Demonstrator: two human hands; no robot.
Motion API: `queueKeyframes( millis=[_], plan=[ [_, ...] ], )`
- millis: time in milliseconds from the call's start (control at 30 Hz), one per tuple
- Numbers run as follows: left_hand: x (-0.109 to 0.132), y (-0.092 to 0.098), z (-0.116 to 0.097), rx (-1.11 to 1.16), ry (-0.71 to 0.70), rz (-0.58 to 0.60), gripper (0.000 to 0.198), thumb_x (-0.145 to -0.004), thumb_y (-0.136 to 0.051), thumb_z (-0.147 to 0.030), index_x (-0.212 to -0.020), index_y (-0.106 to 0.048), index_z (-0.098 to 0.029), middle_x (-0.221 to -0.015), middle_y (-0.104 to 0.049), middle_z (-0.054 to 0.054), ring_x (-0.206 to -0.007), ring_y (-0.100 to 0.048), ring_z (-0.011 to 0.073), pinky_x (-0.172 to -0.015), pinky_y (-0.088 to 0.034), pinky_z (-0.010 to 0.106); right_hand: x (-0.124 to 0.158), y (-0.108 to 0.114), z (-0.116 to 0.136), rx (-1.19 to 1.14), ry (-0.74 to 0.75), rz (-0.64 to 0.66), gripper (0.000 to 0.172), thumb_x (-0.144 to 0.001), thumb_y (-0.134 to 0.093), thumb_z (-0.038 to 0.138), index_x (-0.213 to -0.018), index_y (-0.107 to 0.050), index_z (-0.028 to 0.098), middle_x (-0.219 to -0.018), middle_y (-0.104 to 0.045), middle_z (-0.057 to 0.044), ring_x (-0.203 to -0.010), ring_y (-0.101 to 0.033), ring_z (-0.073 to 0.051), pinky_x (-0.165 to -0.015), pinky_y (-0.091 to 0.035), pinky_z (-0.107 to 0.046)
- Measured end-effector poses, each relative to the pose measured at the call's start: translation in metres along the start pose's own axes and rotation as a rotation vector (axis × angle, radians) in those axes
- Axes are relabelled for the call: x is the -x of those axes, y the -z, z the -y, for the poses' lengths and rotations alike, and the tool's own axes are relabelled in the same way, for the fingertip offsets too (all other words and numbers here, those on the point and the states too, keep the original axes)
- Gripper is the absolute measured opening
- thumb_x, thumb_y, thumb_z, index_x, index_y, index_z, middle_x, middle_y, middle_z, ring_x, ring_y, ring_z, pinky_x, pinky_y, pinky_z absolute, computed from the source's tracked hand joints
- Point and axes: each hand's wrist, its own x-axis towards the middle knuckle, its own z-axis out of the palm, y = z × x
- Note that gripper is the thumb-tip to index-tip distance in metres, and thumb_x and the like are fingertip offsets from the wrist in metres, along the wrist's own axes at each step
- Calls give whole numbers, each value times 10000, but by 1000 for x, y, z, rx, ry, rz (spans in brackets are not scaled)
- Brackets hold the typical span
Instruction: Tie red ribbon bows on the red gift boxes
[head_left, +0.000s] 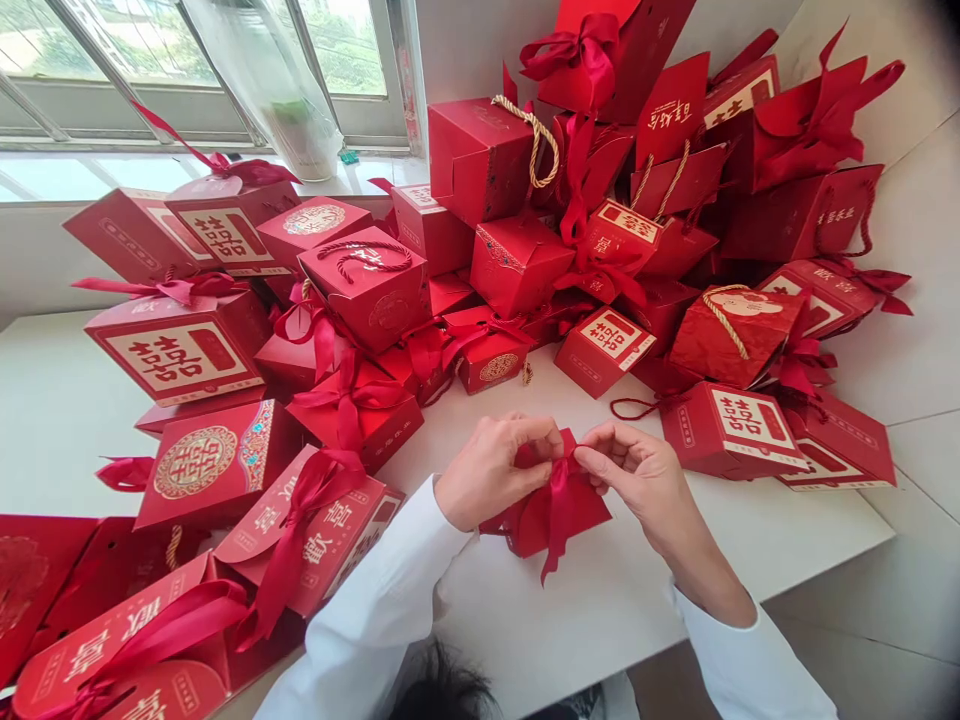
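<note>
A small red gift box [587,515] sits on the white table in front of me, partly covered by my hands. A dark red satin ribbon [559,510] is gathered at its top, with one tail hanging down the near side. My left hand [501,470] pinches the ribbon from the left, thumb and fingers together. From the right, my right hand [637,475] grips the ribbon between thumb and forefinger, close to the other hand. Whether the ribbon is knotted cannot be seen behind the fingers.
Piled red gift boxes [517,265] with bows or cord handles fill the back and right of the white table [817,535]. More boxes [184,345] stand at the left. Behind them, a clear vase [266,95] stands on the windowsill.
</note>
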Motion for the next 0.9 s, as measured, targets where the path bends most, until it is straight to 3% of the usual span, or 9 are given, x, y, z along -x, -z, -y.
queueKeyframes(
  millis=[133,233,333,433,567,733,900],
  plan=[
    [1,-3,-4,-14,15,-25,129,-743,-527,-59,-722,-541,-186,-690,-608,-40,-759,-519,117,-704,-387,196,15,-8,15,285,221,-253,184,-816,-645,374,-771,-592,203,-694,-601,6,-603,-531,-122,-539,-437,-218],
    [1,-3,-6,-25,26,-33,134,-723,-537,-49,-708,-541,-182,-684,-613,-44,-756,-517,114,-687,-377,191,27,-17,22,469,312,-178,203,-800,-668,333,-665,-597,199,-609,-573,21,-519,-448,-104,-528,-386,-233],
    [1,-3,-5,-22,40,-39,126,-719,-548,-53,-702,-543,-178,-702,-622,-45,-746,-522,110,-683,-375,192,33,-22,19,394,164,-84,186,-815,-637,312,-674,-597,197,-589,-539,29,-502,-415,-101,-506,-361,-237],
    [0,-3,-4,-28,31,-50,107,-745,-579,-101,-688,-529,-176,-699,-613,-45,-708,-511,105,-661,-369,196,32,-19,12,104,-42,2,202,-837,-606,353,-713,-566,199,-662,-529,25,-538,-432,-102,-485,-365,-221],
    [0,-6,-4,-56,15,-80,132,-738,-576,-73,-682,-516,-176,-669,-594,-45,-695,-498,106,-648,-365,195,30,-12,13,-215,-164,98,233,-769,-696,354,-760,-517,205,-689,-529,39,-599,-471,-96,-494,-374,-183],
    [1,-4,-4,-48,23,-66,126,-742,-578,-72,-698,-525,-177,-677,-607,-44,-692,-512,108,-644,-370,197,28,-12,17,-279,-241,127,286,-781,-690,376,-925,-498,220,-586,-541,67,-500,-420,-70,-447,-305,-163],
    [1,0,1,58,42,-9,89,-812,-595,-185,-737,-550,-173,-711,-635,-43,-669,-544,95,-636,-388,191,27,-11,9,-196,-232,84,219,-831,-624,392,-918,-533,212,-570,-506,65,-481,-417,-73,-404,-272,-160]
  ],
)
